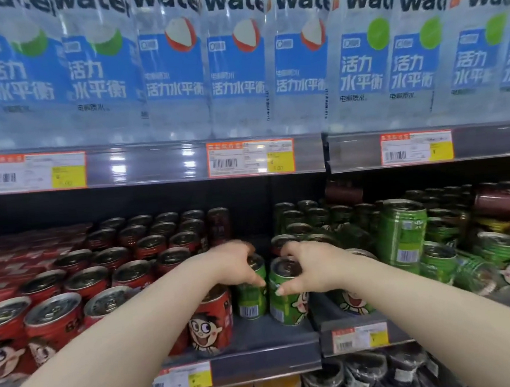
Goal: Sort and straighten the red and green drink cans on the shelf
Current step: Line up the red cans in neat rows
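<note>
Red cartoon-face cans [73,299] stand in rows on the left half of the middle shelf [271,335]. Green cans [316,216] fill the right half, some lying tipped over at far right. My left hand [238,266] grips the top of one upright green can [250,300] beside the front red can [210,322]. My right hand [305,268] grips the rim of a second green can [285,305] right next to it. The two held cans stand side by side near the shelf's front edge.
A tall green can [402,233] stands stacked on others at right, with dark red cans [504,202] lying behind. Water bottles [237,60] crowd the shelf above, price tags [250,158] on its rail. Yellow and dark cans [368,373] sit on the shelf below.
</note>
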Demonstrator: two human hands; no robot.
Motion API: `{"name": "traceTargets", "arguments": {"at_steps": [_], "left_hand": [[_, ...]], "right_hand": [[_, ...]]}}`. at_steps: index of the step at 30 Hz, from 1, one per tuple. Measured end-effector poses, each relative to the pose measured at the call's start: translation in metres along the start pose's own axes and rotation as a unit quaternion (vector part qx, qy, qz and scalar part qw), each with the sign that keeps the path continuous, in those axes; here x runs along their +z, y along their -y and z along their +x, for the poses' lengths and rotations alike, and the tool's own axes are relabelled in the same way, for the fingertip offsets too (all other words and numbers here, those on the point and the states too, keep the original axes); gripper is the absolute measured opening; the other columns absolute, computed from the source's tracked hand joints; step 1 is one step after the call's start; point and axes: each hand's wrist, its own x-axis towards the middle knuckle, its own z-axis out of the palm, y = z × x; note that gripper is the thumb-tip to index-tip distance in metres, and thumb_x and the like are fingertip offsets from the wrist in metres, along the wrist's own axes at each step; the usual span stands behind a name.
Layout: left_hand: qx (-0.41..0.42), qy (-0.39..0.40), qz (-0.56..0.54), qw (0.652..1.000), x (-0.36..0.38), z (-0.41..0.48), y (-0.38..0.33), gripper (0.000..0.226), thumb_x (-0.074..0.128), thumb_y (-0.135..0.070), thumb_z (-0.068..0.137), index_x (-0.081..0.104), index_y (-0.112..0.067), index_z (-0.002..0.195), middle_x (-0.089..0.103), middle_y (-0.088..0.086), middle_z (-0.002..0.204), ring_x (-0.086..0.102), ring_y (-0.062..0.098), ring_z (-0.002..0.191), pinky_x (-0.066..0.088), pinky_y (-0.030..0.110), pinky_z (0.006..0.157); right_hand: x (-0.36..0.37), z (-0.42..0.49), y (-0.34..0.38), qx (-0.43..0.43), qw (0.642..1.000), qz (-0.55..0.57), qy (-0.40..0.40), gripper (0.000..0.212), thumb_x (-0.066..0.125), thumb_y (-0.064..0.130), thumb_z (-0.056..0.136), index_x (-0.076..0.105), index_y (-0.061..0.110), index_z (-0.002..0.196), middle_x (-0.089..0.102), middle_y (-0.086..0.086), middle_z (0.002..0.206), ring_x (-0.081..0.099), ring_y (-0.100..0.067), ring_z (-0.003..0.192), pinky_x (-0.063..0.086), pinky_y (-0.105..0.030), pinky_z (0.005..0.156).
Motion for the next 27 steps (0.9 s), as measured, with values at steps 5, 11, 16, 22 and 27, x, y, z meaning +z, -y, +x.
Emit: {"name": "traceTargets", "arguments": {"at_steps": [5,11,16,22,27], "left_hand": [[0.014,-0.007,-0.009,1.0,-0.001,-0.013,-0.001,0.085,0.073,-0.053,0.067,0.041,-0.02,0.138,0.048,0.0,0.14,0.048,0.019,0.125,0.041,0.032,0.103],[0.037,-0.014,-0.003,0.999,0.004,-0.025,-0.006,0.084,0.072,-0.057,0.065,0.042,-0.025,0.136,0.049,-0.003,0.137,0.047,0.018,0.123,0.043,0.031,0.098],[0.05,0.002,-0.022,0.999,0.008,-0.028,-0.001,0.089,0.067,-0.059,0.07,0.027,-0.028,0.144,0.034,0.002,0.148,0.036,0.022,0.134,0.035,0.036,0.109],[0.007,-0.142,-0.019,0.99,-0.007,-0.042,0.035,0.057,0.049,-0.056,0.086,0.043,-0.029,0.136,0.043,0.0,0.144,0.041,0.019,0.131,0.034,0.032,0.108],[-0.058,-0.145,0.047,0.987,-0.009,-0.069,0.086,0.052,0.044,-0.054,0.089,0.044,-0.029,0.134,0.047,0.001,0.138,0.044,0.022,0.127,0.036,0.036,0.106]], "right_hand": [[-0.018,-0.007,-0.009,-0.018,0.999,0.014,0.044,0.076,0.072,0.046,0.075,0.036,0.025,0.138,0.044,-0.001,0.138,0.047,-0.019,0.121,0.041,-0.026,0.092],[-0.024,-0.007,-0.01,-0.051,0.994,-0.006,0.092,0.074,0.076,0.045,0.071,0.039,0.028,0.132,0.047,0.005,0.128,0.046,-0.012,0.104,0.04,-0.025,0.085],[-0.037,0.003,-0.011,-0.059,0.993,0.017,0.104,0.071,0.069,0.055,0.074,0.042,0.028,0.134,0.049,0.006,0.131,0.05,-0.012,0.112,0.042,-0.026,0.095],[-0.043,0.046,-0.018,-0.016,1.0,-0.017,-0.013,0.059,0.068,0.045,0.08,0.047,0.027,0.131,0.052,0.001,0.133,0.052,-0.019,0.118,0.044,-0.029,0.099],[-0.019,0.067,-0.019,-0.014,0.993,-0.099,0.059,0.081,0.071,0.046,0.076,0.03,0.03,0.145,0.04,-0.002,0.148,0.042,-0.024,0.131,0.036,-0.029,0.105]]}}
